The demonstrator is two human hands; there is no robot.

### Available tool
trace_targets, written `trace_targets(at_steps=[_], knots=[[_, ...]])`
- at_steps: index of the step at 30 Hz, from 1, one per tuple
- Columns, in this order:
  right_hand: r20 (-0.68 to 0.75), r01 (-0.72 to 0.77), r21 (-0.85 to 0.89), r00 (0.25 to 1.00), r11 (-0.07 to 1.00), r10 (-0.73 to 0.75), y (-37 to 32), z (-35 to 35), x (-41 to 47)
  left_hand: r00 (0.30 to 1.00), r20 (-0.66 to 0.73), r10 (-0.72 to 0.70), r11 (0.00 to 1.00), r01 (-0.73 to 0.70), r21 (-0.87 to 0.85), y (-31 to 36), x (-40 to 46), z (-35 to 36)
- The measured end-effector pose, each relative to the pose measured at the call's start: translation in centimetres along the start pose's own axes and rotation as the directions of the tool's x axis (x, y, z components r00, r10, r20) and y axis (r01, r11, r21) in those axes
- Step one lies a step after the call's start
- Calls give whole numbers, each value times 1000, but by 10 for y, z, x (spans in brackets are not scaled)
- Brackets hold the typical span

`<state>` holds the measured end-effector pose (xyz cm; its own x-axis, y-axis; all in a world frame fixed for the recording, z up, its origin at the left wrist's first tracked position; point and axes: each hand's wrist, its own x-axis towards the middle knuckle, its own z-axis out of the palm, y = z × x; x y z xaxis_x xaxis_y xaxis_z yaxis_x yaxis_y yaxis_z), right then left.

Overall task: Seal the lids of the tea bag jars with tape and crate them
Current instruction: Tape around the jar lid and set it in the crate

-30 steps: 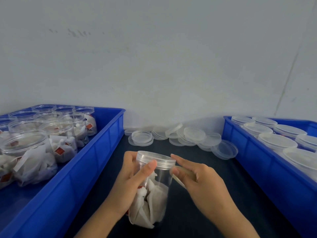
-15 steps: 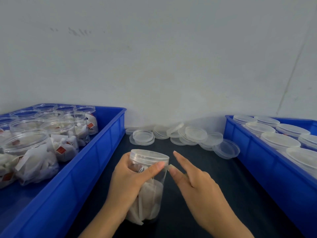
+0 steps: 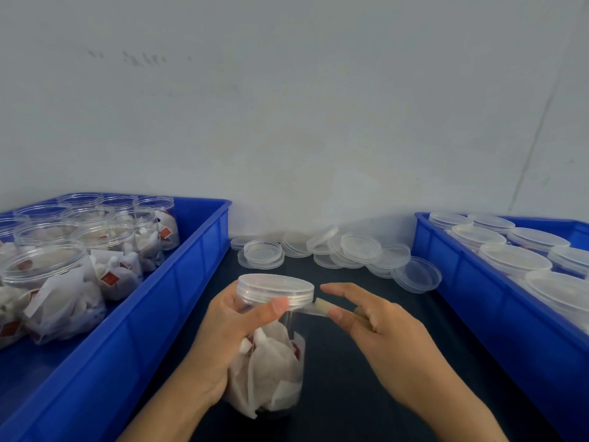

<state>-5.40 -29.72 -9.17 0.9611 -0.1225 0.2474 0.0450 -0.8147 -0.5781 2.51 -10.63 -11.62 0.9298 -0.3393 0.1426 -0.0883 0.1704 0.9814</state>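
Left hand (image 3: 220, 339) grips the lidded jar (image 3: 271, 346); at its 3 o'clock, right hand (image 3: 382, 333) pinches a tape strip (image 3: 314, 309) touching the lid (image 3: 275, 288).

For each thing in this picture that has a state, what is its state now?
Held jar: lidded, upright.
Tape strip: stuck to lid edge, pulled sideways.
Left hand: grips jar.
Right hand: pinches tape.
Left crate jars: unlidded.
Right crate jars: lidded.
Loose lids: piled.
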Motion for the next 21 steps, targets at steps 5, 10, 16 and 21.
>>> trace_targets(at_steps=[5, 10, 16, 21], knots=[[-44, 61, 19, 997, 998, -60, 3, 0, -1, 991, 114, -73, 997, 76, -24, 2, -1, -1], [-33, 68, 17, 997, 998, -67, 4, 4, 2, 991, 116, -69, 996, 75, -48, 4, -2, 1], [-67, 94, -49, 993, 994, -97, 0, 13, 2, 986, 126, -109, 984, 125, -124, -2, -3, 1], [-125, 68, -88, 989, 994, -79, -4, 21, 0, 991, 120, -62, 996, 68, -50, -4, -2, -1]])
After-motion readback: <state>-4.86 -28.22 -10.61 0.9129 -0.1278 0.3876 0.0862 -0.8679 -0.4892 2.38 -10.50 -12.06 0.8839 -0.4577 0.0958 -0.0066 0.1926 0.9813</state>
